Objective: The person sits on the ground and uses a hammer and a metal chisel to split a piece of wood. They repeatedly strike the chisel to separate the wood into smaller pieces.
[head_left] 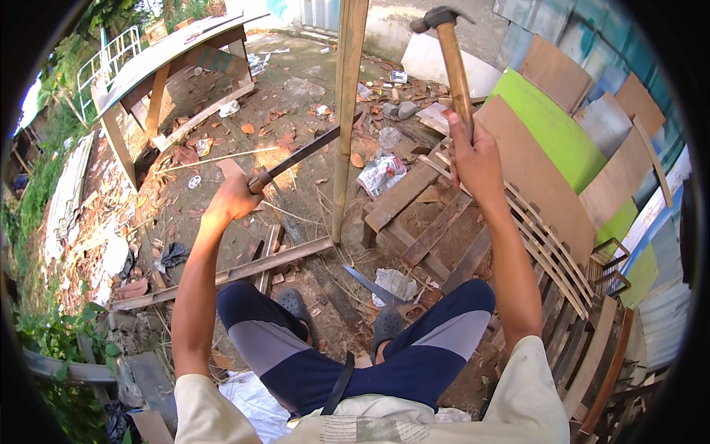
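My left hand grips the wooden handle of a long dark blade, whose tip rests against an upright wooden pole. My right hand is raised and shut on the wooden handle of a hammer, its dark metal head up and to the right of the pole. The pole stands on the ground in front of my knees. My legs in dark blue and grey shorts are bent below, feet in dark clogs.
Loose planks and a slatted wooden frame lie on the littered dirt ground. Boards and green sheets lean at the right. A wooden table stands at the upper left. A flat metal blade lies near my feet.
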The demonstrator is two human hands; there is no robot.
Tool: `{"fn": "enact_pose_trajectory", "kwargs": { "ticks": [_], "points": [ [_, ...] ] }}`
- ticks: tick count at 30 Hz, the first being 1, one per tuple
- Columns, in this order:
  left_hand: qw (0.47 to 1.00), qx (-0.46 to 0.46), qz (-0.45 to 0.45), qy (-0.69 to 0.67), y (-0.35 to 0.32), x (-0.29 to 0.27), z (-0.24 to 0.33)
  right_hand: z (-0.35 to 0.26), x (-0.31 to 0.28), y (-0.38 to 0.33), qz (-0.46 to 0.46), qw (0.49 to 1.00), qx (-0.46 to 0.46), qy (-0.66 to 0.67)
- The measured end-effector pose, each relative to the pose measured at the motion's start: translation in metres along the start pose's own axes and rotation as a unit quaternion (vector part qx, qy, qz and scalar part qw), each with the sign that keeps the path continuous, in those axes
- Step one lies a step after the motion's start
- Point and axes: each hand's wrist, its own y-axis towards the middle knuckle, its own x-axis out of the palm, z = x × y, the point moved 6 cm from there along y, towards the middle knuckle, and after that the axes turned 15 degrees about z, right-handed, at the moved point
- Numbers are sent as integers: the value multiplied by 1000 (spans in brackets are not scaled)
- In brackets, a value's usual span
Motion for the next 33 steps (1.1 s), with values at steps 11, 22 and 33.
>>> {"fn": "enact_pose_trajectory", "kwargs": {
  "ticks": [11,22,33],
  "points": [
    [999,2,38,-13,-4,-3,-16,23,40,0,-153,981,24,-120],
    [1000,-2,21,-20,-11,-4,-9,45,75,-23,-249,956,5,-154],
    [1000,-14,11,-3,-17,-4,-2,13,46,-11,14,983,-183,-16]
  ]
}}
